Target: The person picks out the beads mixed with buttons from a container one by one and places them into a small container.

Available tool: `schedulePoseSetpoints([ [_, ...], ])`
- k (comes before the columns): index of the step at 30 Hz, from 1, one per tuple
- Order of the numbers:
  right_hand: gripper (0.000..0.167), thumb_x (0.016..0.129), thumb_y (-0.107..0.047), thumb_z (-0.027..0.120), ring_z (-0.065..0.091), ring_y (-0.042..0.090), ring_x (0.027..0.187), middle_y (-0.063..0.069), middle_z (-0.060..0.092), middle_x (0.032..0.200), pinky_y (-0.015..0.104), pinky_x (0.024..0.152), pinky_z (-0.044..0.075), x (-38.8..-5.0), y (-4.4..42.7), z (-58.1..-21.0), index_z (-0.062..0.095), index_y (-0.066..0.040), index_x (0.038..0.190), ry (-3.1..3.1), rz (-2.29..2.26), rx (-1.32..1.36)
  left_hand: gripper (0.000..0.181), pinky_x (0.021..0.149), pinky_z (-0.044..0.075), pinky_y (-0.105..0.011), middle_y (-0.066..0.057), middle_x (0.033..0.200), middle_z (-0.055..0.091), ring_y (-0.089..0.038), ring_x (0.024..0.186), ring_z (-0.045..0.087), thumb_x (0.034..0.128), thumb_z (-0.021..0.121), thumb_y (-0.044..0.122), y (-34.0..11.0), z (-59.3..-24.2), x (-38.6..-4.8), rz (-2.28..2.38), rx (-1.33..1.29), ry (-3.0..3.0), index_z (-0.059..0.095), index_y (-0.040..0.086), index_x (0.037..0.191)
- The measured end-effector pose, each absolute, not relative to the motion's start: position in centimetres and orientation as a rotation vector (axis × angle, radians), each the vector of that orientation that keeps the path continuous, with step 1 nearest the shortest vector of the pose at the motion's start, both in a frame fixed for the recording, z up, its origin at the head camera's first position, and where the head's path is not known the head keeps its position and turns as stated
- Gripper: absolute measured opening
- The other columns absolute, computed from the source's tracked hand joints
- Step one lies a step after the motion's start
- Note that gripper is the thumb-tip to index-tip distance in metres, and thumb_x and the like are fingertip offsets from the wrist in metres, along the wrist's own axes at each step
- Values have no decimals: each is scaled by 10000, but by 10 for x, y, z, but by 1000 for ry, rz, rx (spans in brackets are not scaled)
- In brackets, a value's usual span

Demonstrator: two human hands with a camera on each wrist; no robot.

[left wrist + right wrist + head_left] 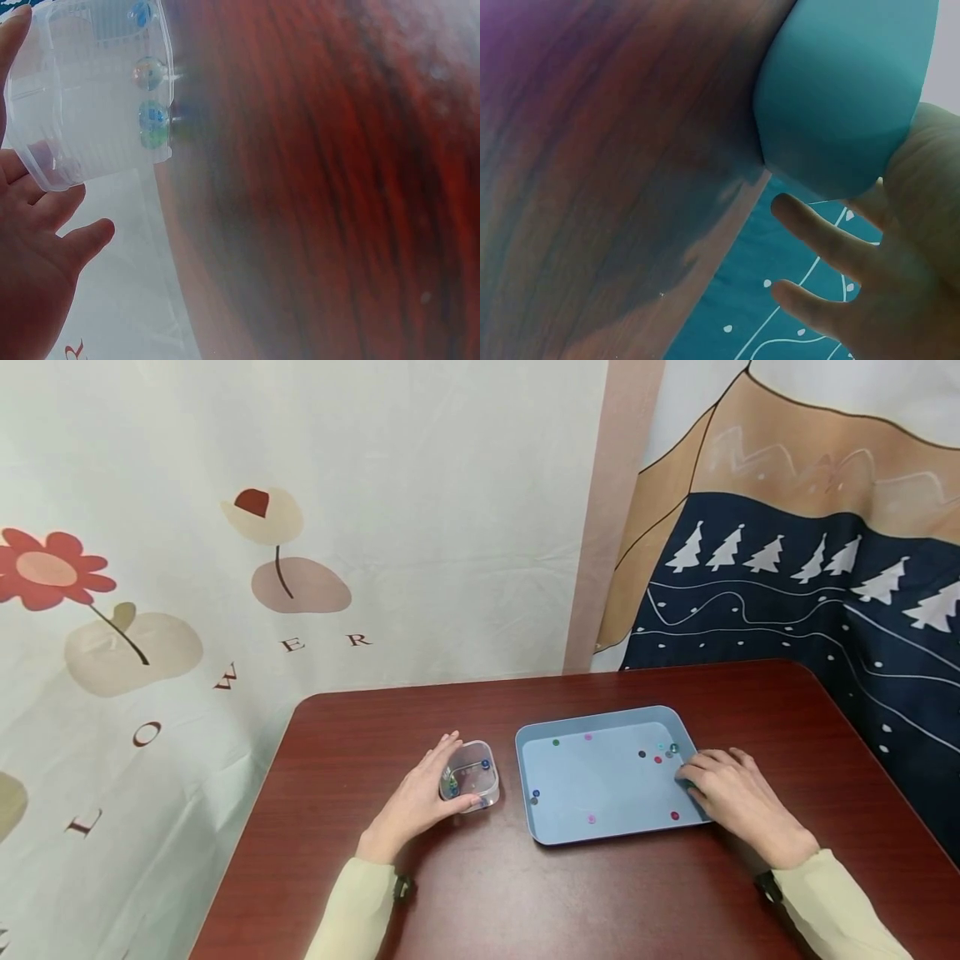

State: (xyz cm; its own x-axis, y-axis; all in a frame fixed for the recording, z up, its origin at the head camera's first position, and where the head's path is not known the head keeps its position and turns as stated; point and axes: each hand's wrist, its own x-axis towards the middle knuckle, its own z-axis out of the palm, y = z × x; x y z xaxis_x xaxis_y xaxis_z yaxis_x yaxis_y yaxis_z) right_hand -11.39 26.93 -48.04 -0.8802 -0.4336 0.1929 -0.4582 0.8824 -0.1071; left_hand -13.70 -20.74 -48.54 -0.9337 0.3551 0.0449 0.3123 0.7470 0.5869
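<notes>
My left hand holds a small clear plastic container on the table, thumb at its near side and fingers round its far left side. Inside the container lie several glass marbles, some with blue or green in them. My right hand reaches over the right rim of a light blue tray, fingertips down inside it; whether they pinch anything is hidden. Just beyond those fingertips lies a glass marble. Two of the right hand's fingers extend outside the tray wall in the right wrist view.
Small round coloured pieces, perhaps buttons, are scattered in the tray, among them a green one, a pink one and a red one. The brown wooden table ends at a printed curtain behind.
</notes>
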Motion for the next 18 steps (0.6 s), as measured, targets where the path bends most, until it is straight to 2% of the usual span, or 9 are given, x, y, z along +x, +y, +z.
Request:
schedulePoseSetpoints([
  [7,255,797,-7,863,640,407,1064,138,746,1070,727,943,435,-116,271,-483,794,-67,1035,-2911,314,656,974,1139,391,-610,7,1691,295,-239,1559,256,825,832,560,-207,-486,-137,946,555,2879,402,160,1602],
  [18,249,821,-23,833,601,431,1171,152,747,1069,734,975,390,-112,275,-481,790,-50,1066,-2771,484,600,978,1129,401,-616,-2,1688,302,-250,1554,270,823,835,558,-208,-485,-137,951,561,2884,403,153,1602],
])
